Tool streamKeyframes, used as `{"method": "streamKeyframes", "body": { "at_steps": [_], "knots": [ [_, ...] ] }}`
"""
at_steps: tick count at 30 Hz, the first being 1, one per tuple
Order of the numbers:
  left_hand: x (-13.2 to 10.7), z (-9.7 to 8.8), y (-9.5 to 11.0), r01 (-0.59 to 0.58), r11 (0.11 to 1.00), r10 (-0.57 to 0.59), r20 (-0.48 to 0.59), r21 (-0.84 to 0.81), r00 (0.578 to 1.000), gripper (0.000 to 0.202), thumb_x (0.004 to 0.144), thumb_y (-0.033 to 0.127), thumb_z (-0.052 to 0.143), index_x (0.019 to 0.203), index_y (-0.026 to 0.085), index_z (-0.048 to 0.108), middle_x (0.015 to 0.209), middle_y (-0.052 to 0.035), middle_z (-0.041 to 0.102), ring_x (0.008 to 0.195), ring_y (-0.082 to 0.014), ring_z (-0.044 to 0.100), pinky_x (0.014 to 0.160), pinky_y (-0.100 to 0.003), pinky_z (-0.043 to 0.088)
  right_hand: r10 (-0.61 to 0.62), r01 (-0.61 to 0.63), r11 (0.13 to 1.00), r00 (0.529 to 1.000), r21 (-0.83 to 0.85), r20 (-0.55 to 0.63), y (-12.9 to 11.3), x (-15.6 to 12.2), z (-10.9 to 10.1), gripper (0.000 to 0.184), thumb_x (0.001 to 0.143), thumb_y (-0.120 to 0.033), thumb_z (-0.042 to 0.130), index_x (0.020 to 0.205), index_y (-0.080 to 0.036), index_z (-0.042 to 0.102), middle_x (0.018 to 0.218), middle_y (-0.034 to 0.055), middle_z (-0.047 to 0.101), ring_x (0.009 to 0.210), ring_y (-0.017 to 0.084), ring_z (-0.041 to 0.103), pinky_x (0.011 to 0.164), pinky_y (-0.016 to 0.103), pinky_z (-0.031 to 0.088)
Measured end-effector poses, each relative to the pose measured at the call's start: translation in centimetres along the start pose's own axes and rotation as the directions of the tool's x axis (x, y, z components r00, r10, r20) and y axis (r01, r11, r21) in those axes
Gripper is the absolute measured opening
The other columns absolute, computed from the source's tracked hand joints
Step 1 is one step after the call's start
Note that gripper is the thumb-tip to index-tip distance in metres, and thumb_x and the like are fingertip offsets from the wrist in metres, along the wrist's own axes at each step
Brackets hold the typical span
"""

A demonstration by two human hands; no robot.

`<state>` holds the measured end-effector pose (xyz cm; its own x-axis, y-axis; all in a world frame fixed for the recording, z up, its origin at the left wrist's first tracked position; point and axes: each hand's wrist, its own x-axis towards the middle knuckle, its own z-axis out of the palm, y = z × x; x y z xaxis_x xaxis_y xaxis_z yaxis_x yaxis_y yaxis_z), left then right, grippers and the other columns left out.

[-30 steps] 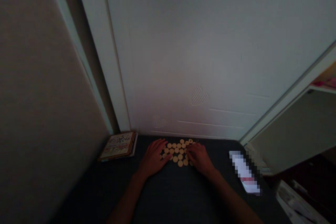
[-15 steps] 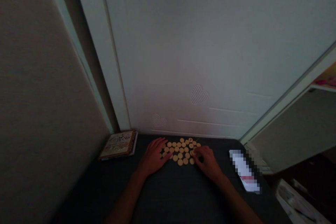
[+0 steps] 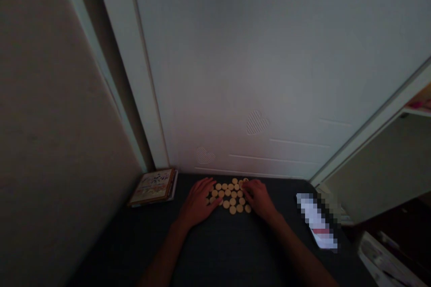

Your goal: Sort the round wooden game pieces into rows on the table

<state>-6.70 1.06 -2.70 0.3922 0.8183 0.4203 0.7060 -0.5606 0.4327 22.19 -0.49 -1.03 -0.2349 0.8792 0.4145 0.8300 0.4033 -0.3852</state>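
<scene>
Several round pale wooden discs [image 3: 231,194] lie bunched together on a dark table [image 3: 218,251] close to the wall. My left hand [image 3: 198,202] lies flat with fingers stretched out against the left side of the bunch. My right hand [image 3: 258,197] rests on the right side of the bunch, its fingers curled over the far discs; whether it grips one is hidden in the dim light.
A flat colourful box [image 3: 153,186] lies at the table's far left corner. A white blurred object [image 3: 317,223] lies at the right edge. A pale wall with heart marks [image 3: 257,123] rises right behind the discs. A cabinet [image 3: 380,175] stands to the right.
My right hand has moved forward and left, onto the far right discs, covering some that showed half a second ago. My left hand has stayed in place.
</scene>
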Motion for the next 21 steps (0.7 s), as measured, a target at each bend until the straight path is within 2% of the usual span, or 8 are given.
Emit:
{"method": "streamKeyframes", "body": {
  "at_steps": [4, 6, 9, 12, 15, 18, 21],
  "knots": [
    [0.0, 0.1, 0.0, 0.003, 1.0, -0.003, 0.002, 0.0, 1.0, 0.058, 0.092, 0.057, 0.057, 0.14, 0.025, 0.054, 0.147, -0.0067, 0.054, 0.138, -0.0289, 0.044, 0.116, -0.05, 0.038, -0.028, 0.028, 1.0, 0.999, 0.005, 0.03, -0.5, -0.1, 0.1, 0.016, 0.095, -0.027, 0.058, 0.103, -0.025, 0.072, 0.111, 0.005, 0.074, 0.109, 0.023, 0.063, 0.096, 0.039, 0.046],
    [-0.1, 0.1, 0.1, 0.005, 1.0, -0.005, -0.003, -0.002, 1.0, 0.058, 0.092, 0.057, 0.057, 0.14, 0.025, 0.054, 0.147, -0.0065, 0.054, 0.139, -0.0287, 0.044, 0.116, -0.05, 0.038, -0.046, 0.046, 0.999, 0.998, 0.01, 0.042, -0.8, -0.6, 0.1, 0.018, 0.096, -0.029, 0.057, 0.105, -0.027, 0.072, 0.116, 0.0046, 0.073, 0.113, 0.024, 0.062, 0.1, 0.041, 0.046],
    [-0.1, 0.1, 0.1, 0.012, 1.0, -0.012, -0.004, 0.004, 1.0, 0.058, 0.093, 0.057, 0.056, 0.141, 0.026, 0.053, 0.147, -0.006, 0.054, 0.139, -0.0282, 0.044, 0.116, -0.049, 0.038, -0.065, 0.065, 0.998, 0.998, 0.003, 0.001, -0.6, -1.9, -0.1, 0.028, 0.099, -0.035, 0.053, 0.12, -0.027, 0.068, 0.13, 0.0073, 0.067, 0.125, 0.025, 0.057, 0.106, 0.045, 0.043],
    [-0.2, 0.0, 0.1, 0.01, 1.0, -0.011, 0.021, 0.026, 1.0, 0.06, 0.093, 0.059, 0.053, 0.143, 0.026, 0.051, 0.15, -0.0057, 0.051, 0.141, -0.0276, 0.041, 0.118, -0.048, 0.035, -0.04, 0.038, 0.998, 0.999, -0.054, -0.037, 0.1, -3.3, -0.4, 0.048, 0.097, -0.045, 0.053, 0.14, -0.024, 0.055, 0.15, 0.0115, 0.05, 0.139, 0.028, 0.045, 0.111, 0.048, 0.041],
    [-0.2, 0.1, 0.4, -0.01, 0.998, 0.006, 0.069, 0.07, 0.998, 0.066, 0.093, 0.063, 0.051, 0.148, 0.028, 0.046, 0.156, -0.0049, 0.044, 0.146, -0.0286, 0.034, 0.121, -0.05, 0.028, 0.01, -0.003, 0.989, 0.999, -0.148, 0.044, 0.4, -4.4, -0.8, 0.067, 0.095, -0.056, 0.053, 0.152, -0.025, 0.04, 0.162, 0.0117, 0.03, 0.147, 0.031, 0.033, 0.115, 0.051, 0.035],
    [-0.3, 0.4, 1.1, -0.041, 0.993, 0.026, 0.124, 0.114, 0.992, 0.071, 0.093, 0.067, 0.048, 0.153, 0.031, 0.037, 0.162, -0.004, 0.034, 0.151, -0.0296, 0.024, 0.122, -0.054, 0.021, 0.032, 0.007, 0.976, 0.984, -0.219, 0.175, -0.2, -4.5, -0.8, 0.067, 0.098, -0.057, 0.046, 0.157, -0.032, 0.028, 0.166, 0.0067, 0.02, 0.151, 0.03, 0.023, 0.119, 0.055, 0.026],
    [-0.3, 0.5, 2.4, -0.074, 0.988, 0.05, 0.17, 0.135, 0.984, 0.072, 0.094, 0.067, 0.044, 0.155, 0.033, 0.031, 0.164, -0.0028, 0.028, 0.152, -0.0288, 0.02, 0.122, -0.054, 0.019, 0.018, 0.042, 0.97, 0.969, -0.238, 0.246, -1.5, -4.0, -0.7, 0.065, 0.1, -0.055, 0.042, 0.158, -0.034, 0.023, 0.167, 0.0033, 0.014, 0.153, 0.028, 0.016, 0.121, 0.054, 0.021]
  ]
}}
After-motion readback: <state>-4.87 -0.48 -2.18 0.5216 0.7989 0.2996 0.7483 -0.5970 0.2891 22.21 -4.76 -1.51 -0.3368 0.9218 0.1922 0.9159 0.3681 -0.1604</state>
